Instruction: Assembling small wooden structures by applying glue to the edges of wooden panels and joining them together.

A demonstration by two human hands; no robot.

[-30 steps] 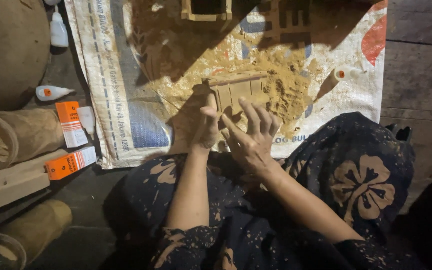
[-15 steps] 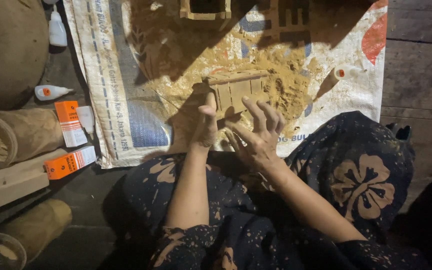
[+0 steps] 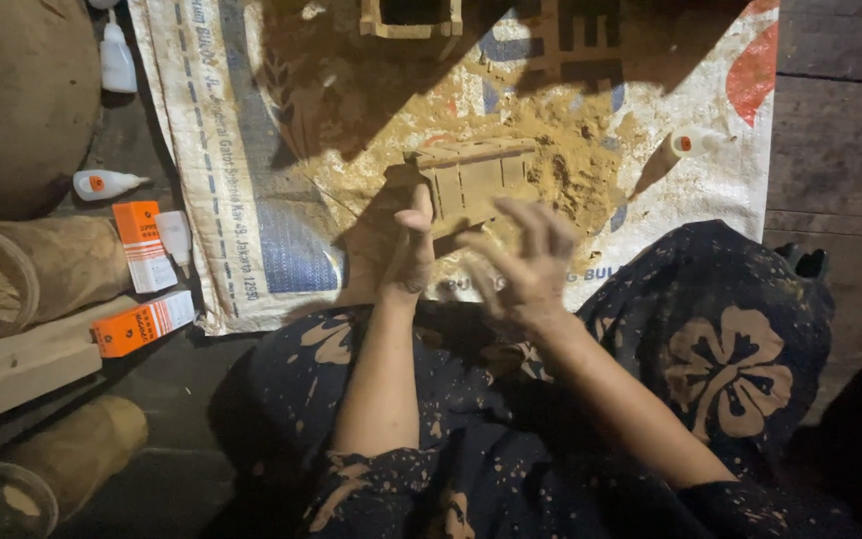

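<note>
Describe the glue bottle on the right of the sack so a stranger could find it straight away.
Start at the printed sack spread on the floor. Near its right edge, beside the sawdust pile, lies a small white bottle. Unlike the bottles left of the sack, it rests on the sack itself.

Small tan slatted wooden box point(image 3: 476, 180), dusted with sawdust
It is tilted, raised above the sawdust-strewn woven sack.

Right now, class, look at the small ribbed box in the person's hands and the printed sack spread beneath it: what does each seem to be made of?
The small ribbed box, held in the left hand, looks like unfinished wood or fibreboard: tan, matt, with raised slats and dust clinging. The printed sack looks like woven plastic: a fine weave and a slight sheen. The loose tan powder on it is probably sawdust.
</note>
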